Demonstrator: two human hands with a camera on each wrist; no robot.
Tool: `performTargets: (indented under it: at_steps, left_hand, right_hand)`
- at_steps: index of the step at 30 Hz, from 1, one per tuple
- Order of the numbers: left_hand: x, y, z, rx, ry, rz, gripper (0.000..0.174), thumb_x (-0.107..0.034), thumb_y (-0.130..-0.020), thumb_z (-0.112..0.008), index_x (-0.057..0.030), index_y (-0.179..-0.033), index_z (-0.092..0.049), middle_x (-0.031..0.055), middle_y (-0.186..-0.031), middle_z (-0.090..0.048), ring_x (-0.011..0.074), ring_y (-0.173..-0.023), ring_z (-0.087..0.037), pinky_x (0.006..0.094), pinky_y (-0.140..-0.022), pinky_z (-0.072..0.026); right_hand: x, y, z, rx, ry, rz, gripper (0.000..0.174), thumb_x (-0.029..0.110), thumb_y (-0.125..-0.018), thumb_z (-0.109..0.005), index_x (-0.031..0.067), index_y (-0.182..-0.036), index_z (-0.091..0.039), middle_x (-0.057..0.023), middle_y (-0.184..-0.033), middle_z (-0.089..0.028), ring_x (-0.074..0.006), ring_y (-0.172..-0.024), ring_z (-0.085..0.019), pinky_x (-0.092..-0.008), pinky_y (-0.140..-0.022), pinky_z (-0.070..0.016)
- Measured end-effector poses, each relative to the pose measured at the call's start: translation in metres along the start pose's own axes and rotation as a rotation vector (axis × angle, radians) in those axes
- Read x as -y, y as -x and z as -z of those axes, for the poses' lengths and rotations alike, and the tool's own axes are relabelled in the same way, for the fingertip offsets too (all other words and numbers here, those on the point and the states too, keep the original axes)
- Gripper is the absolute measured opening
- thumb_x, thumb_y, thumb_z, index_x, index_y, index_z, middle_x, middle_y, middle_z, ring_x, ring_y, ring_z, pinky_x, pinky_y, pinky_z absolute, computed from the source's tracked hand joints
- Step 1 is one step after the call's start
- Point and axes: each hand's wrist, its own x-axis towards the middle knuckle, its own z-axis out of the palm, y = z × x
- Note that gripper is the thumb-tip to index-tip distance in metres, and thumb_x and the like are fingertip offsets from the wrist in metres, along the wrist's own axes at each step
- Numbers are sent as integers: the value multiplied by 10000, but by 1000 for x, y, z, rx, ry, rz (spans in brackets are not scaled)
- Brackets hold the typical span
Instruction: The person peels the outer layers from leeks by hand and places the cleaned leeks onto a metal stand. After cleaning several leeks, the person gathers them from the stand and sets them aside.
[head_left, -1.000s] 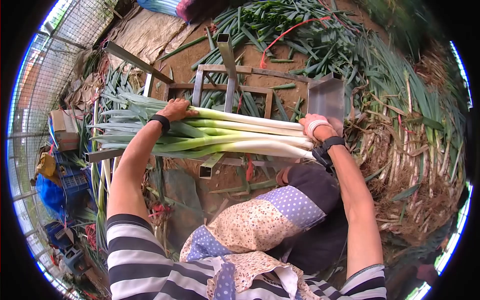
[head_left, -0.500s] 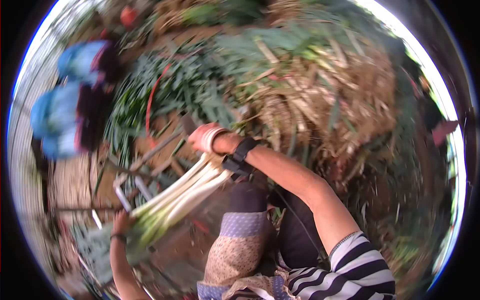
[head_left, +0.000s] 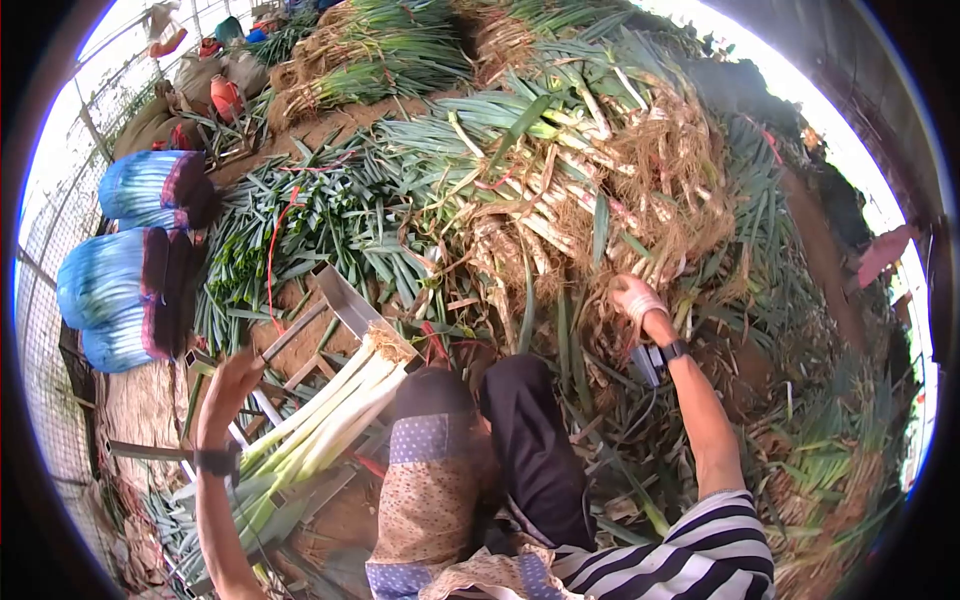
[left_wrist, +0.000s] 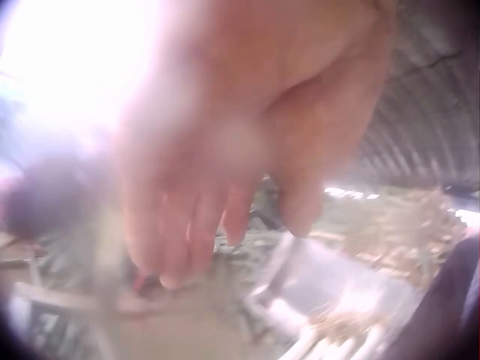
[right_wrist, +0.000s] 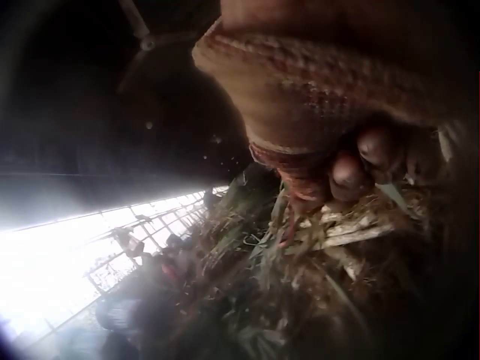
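Cleaned leeks (head_left: 330, 405) with thick white stalks lie side by side on a metal frame (head_left: 345, 300), roots against its upright end plate. Just beyond them, my left hand (head_left: 238, 376) is raised over the far side of the frame. In the left wrist view its fingers (left_wrist: 176, 240) hang straight with nothing in them. My right hand (head_left: 636, 298), wrapped in a pale band, reaches into the heap of uncleaned leeks (head_left: 580, 225). The right wrist view has its fingertips (right_wrist: 349, 172) bent down at the stalks; whether they grip one I cannot tell.
Blue-wrapped bundles (head_left: 110, 285) stand at the left by a mesh fence (head_left: 40, 250). Cut green leaves (head_left: 290, 225) lie beyond the frame. My knees (head_left: 535, 430) are close in front, between the frame and the heap. More leeks (head_left: 385, 55) are stacked at the back.
The view has swung to the right. My right hand has left the root ends of the laid leeks and moved right to the heap. My left hand has lifted off their leaves.
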Motion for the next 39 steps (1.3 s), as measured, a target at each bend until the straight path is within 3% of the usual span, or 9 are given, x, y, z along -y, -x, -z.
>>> performTargets:
  at_steps: [7,9,11,12,14,18,25,32,39]
  left_hand:
    - [-301,-81,-222,327,847,-277,243,-173,-904,-545,8,-1061,-587,86,-880,-648,164,-838,-627,293,-788,-501]
    - [-333,-84,-290,416,1251,-251,287,-205,-914,-553,-8,-1121,-580,57,-936,-627,140,-872,-595,276,-826,-473]
    - [-330,-87,-371,100,1359,-206,317,-252,-926,-541,23,-1082,-565,39,-919,-609,129,-843,-580,268,-783,-471]
    - [-321,-82,-394,74,1375,-29,292,-258,-919,-552,-5,-1065,-560,41,-864,-605,126,-747,-587,256,-696,-486]
    - [-300,-65,-421,58,1619,272,252,-286,-924,-548,-42,-974,-512,45,-812,-581,120,-731,-566,266,-672,-460]
    - [-314,-80,-397,-56,1656,346,230,-278,-943,-518,-54,-900,-490,53,-775,-568,132,-695,-557,282,-658,-462]
    - [-294,-123,-388,-222,1836,795,227,-248,-964,-466,-52,-855,-499,77,-789,-584,165,-726,-575,305,-695,-476]
    - [-270,-151,-379,-354,1973,801,209,-232,-954,-488,-53,-848,-503,86,-845,-583,180,-775,-563,317,-766,-456]
    - [-261,-159,-371,-371,2030,895,185,-205,-952,-482,-56,-842,-490,79,-834,-576,181,-771,-560,314,-758,-456]
  right_hand:
    - [70,-25,3,4,62,100,581,340,-780,-633,165,-1311,-470,-184,-1145,-596,-302,-965,-586,-415,-782,-504]
    - [64,-74,-3,312,-485,359,494,364,-802,-607,142,-1236,-526,-166,-1163,-594,-316,-992,-585,-400,-831,-483]
    - [84,-111,7,299,-569,438,427,375,-808,-604,114,-1145,-580,-136,-1174,-597,-302,-1017,-589,-369,-871,-464]
    - [126,-113,28,-31,-99,296,405,378,-804,-613,113,-1110,-602,-119,-1166,-606,-285,-1007,-595,-358,-861,-467]
    - [144,-150,29,-181,-174,365,348,297,-790,-627,86,-1066,-635,-88,-947,-674,-229,-859,-624,-342,-762,-482]
    - [194,-219,25,-58,-251,371,327,262,-798,-596,75,-1065,-621,-87,-804,-643,-188,-620,-561,-332,-598,-466]
    - [254,-317,-27,-24,-76,299,497,345,-736,-641,57,-1136,-568,-196,-1021,-633,-326,-923,-606,-405,-786,-472]
    - [271,-368,-91,0,252,135,591,420,-761,-651,105,-1232,-487,-126,-1256,-508,-307,-1061,-570,-405,-861,-476]
    - [253,-385,-114,-11,260,41,428,400,-793,-627,64,-1058,-604,-132,-998,-660,-264,-897,-650,-384,-771,-511]
